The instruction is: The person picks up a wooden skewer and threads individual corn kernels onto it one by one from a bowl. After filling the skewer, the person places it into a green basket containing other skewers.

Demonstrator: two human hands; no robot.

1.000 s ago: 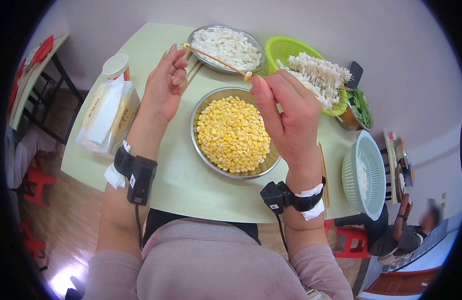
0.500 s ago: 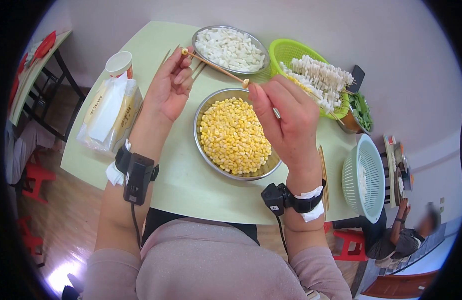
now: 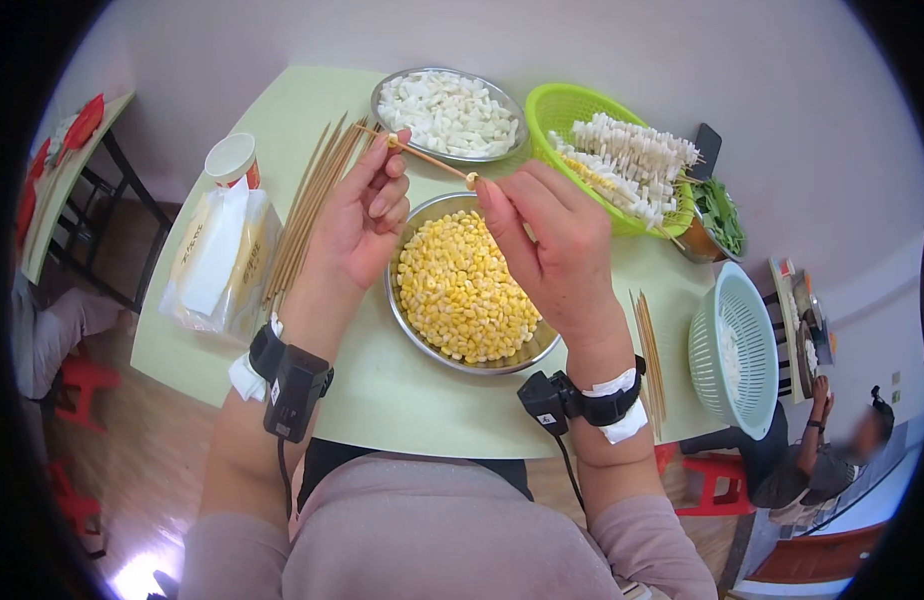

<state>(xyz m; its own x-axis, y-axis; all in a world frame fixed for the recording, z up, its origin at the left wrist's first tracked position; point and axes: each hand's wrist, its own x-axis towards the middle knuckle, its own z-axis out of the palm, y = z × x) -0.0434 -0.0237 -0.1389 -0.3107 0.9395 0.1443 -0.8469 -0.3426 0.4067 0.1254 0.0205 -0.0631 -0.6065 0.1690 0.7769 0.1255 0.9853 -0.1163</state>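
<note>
A thin wooden skewer [image 3: 434, 162] slants between my hands, above the steel bowl [image 3: 395, 285] of loose yellow corn kernels [image 3: 467, 290]. My left hand [image 3: 357, 225] pinches the skewer near its left end, with thumb and forefinger by a corn kernel [image 3: 393, 141] there. A short bit of stick shows beyond that kernel. At the skewer's right end, my right hand [image 3: 562, 245] is closed, its thumb and forefinger tips at another pale kernel [image 3: 472, 181]. Whether the skewer passes through this second kernel is hidden.
Bare skewers [image 3: 307, 220] lie left, more skewers [image 3: 647, 350] right. Behind are a plate of white pieces [image 3: 447, 115] and a green basket [image 3: 552, 105] of filled skewers. A tissue pack [image 3: 217, 265], paper cup [image 3: 232, 160] and blue colander [image 3: 752, 380] stand around. A person [image 3: 812, 455] sits right.
Both hands and the skewer have shifted slightly in view, the left one right and down, the right one left. More of the bare skewers at the left shows. Both hands stay closed.
</note>
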